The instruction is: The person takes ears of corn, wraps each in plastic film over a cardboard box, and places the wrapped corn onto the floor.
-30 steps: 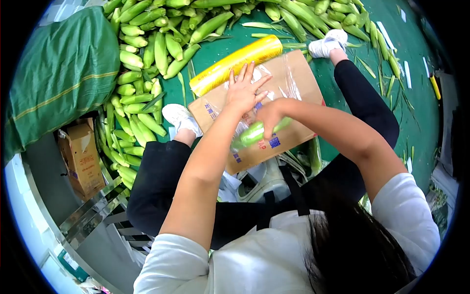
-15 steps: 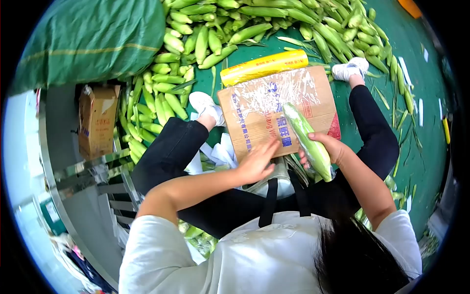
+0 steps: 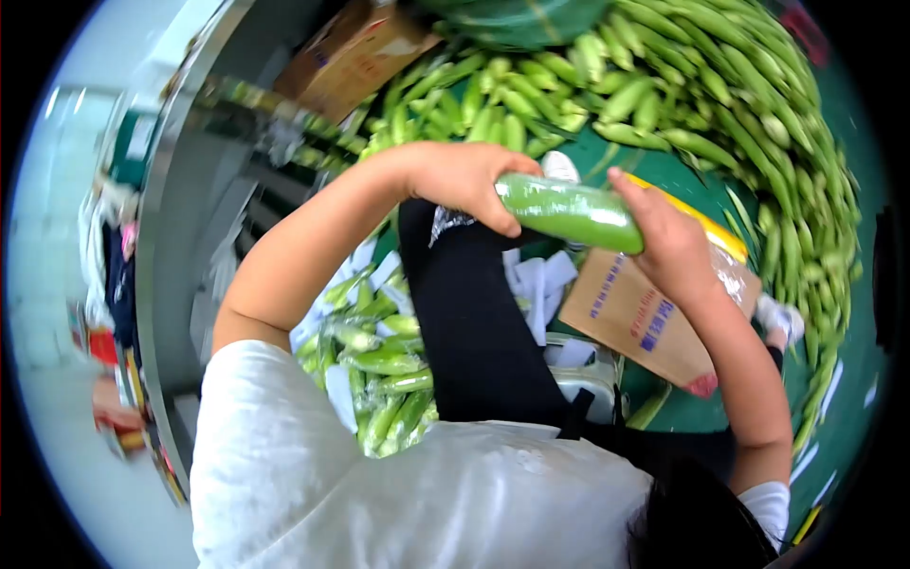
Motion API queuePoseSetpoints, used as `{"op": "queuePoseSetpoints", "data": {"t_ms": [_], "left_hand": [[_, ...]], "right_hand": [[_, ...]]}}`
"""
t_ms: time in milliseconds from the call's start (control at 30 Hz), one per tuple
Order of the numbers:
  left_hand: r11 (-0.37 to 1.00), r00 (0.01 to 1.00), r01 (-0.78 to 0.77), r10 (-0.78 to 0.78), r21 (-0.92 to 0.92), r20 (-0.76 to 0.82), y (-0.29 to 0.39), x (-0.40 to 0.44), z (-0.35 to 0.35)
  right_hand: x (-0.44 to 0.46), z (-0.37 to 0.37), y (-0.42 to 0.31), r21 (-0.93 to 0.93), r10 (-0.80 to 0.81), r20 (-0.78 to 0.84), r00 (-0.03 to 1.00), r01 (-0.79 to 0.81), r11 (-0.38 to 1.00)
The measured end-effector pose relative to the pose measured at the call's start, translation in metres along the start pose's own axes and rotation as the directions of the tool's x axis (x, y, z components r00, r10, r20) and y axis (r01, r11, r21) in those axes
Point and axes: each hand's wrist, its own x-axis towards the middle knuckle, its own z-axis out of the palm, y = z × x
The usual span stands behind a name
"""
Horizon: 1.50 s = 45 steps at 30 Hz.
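An ear of corn in green husk (image 3: 569, 211), wrapped in shiny clear film, is held crosswise in the air. My left hand (image 3: 464, 185) is closed around its left end, and my right hand (image 3: 668, 237) grips the right end. Below the right forearm lies a flat cardboard box (image 3: 626, 308) with blue lettering. Clear film covers part of its far side, beside a yellow roll (image 3: 728, 241) partly hidden by my right hand. To the left of my leg, several film-wrapped ears of corn (image 3: 384, 362) lie heaped.
A large pile of unwrapped corn (image 3: 720, 100) curves along the far and right sides of the green floor. At the top are a green sack (image 3: 517, 21) and an open cardboard carton (image 3: 355, 62). White strips (image 3: 538, 289) lie near my leg. A metal frame (image 3: 156, 218) stands at left.
The view has swung left. My right hand has carried the wrapped corn up and left, away from the cardboard box. My left hand, empty before, now holds its other end.
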Motion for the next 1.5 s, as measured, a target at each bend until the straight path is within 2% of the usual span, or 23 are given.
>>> {"op": "queuePoseSetpoints", "data": {"t_ms": [67,100,200,300,400,467,500,567,633,700,733,833,933,967,1000,1033,1100,1133,1200,1300,1367,1433,1500], "left_hand": [[0.964,0.985,0.135,-0.156,-0.229,-0.076,-0.039,-0.052,-0.008],[0.966,0.957,0.083,-0.145,-0.244,-0.252,-0.078,-0.086,-0.003],[0.709,0.604,0.243,-0.645,-0.662,-0.468,-0.140,-0.190,0.041],[0.596,0.299,0.719,-0.730,-0.358,-0.615,-0.260,-0.310,0.123],[-0.017,0.015,0.985,-0.984,-0.174,0.180,-0.305,-0.373,0.148],[0.280,0.269,0.960,-0.929,0.008,0.254,-0.430,-0.423,0.165],[0.122,0.132,0.984,-0.989,0.129,-0.068,-0.437,-0.378,0.132],[0.496,0.375,0.860,-0.772,-0.118,-0.513,-0.505,-0.257,0.070],[0.773,0.208,0.541,-0.504,-0.330,-0.838,-0.500,-0.060,0.022],[0.857,0.328,0.191,-0.515,-0.478,-0.792,-0.546,0.123,0.012],[0.804,0.328,0.356,-0.584,-0.476,-0.742,-0.512,0.191,0.008],[0.481,-0.101,0.468,-0.804,-0.741,-0.586,-0.414,0.289,0.005],[0.664,-0.005,0.470,-0.657,-0.581,-0.754,-0.463,0.310,0.018],[0.582,0.418,-0.012,-0.736,-0.813,-0.533,-0.580,0.329,0.025],[0.089,0.751,-0.368,-0.559,-0.925,-0.352,-0.524,0.272,0.004],[-0.347,0.999,-0.036,-0.019,-0.937,-0.032,-0.478,0.238,-0.032],[0.103,0.820,-0.186,-0.531,-0.977,-0.212,-0.375,0.195,-0.053],[0.194,0.880,-0.220,-0.383,-0.956,-0.280,-0.354,0.185,-0.072],[0.485,0.855,-0.145,-0.377,-0.862,-0.356,-0.253,0.187,-0.084],[0.969,0.956,0.005,-0.077,-0.246,-0.282,-0.168,0.230,-0.086],[0.980,0.976,0.186,-0.175,0.078,-0.131,-0.063,0.254,-0.033],[0.837,0.859,-0.456,0.503,0.304,-0.095,-0.077,0.312,0.037],[0.786,0.909,-0.298,0.406,0.541,-0.090,-0.039,0.334,0.108]], "right_hand": [[0.043,0.029,0.025,-0.177,-0.233,-0.371,0.899,0.177,0.968],[0.051,0.036,0.030,0.033,0.128,-0.398,0.908,-0.125,0.992],[0.012,0.067,0.092,0.351,0.659,-0.268,0.702,-0.566,0.746],[-0.086,0.091,0.115,0.211,0.707,0.012,0.707,-0.693,0.689],[-0.200,0.099,0.124,0.274,0.779,0.101,0.618,-0.770,0.575],[-0.241,0.083,0.117,0.228,0.873,0.248,0.420,-0.901,0.369],[-0.259,0.082,0.118,0.302,0.871,0.238,0.430,-0.885,0.354],[-0.313,0.095,0.127,0.362,0.907,0.148,0.395,-0.875,0.322],[-0.337,0.099,0.127,0.394,0.938,0.120,0.324,-0.883,0.255],[-0.328,0.097,0.124,0.292,0.953,0.125,0.277,-0.928,0.232],[-0.319,0.095,0.121,0.240,0.959,0.127,0.254,-0.946,0.218],[-0.249,0.060,0.094,0.179,0.966,0.145,0.214,-0.966,0.187],[-0.234,0.040,0.086,0.152,0.958,0.095,0.270,-0.955,0.255],[-0.231,0.034,0.086,0.163,0.976,0.077,0.202,-0.969,0.188],[-0.256,0.036,0.090,0.191,0.975,-0.062,0.212,-0.957,0.220],[-0.281,0.039,0.093,0.191,0.972,-0.170,0.161,-0.962,0.193],[-0.329,0.044,0.104,0.317,0.974,-0.187,-0.127,-0.946,-0.063],[-0.338,0.044,0.104,0.516,0.940,-0.054,-0.337,-0.816,-0.262],[-0.347,0.047,0.106,0.516,0.928,0.025,-0.372,-0.790,-0.330],[-0.331,0.057,0.112,0.107,0.922,-0.380,-0.070,-0.994,-0.031],[-0.287,0.045,0.126,0.011,0.891,-0.449,-0.069,-0.997,-0.072],[-0.263,0.043,0.139,-0.081,0.922,-0.381,-0.071,-0.991,-0.110],[-0.263,0.046,0.146,-0.147,0.980,-0.198,-0.034,-0.987,-0.064]]}}
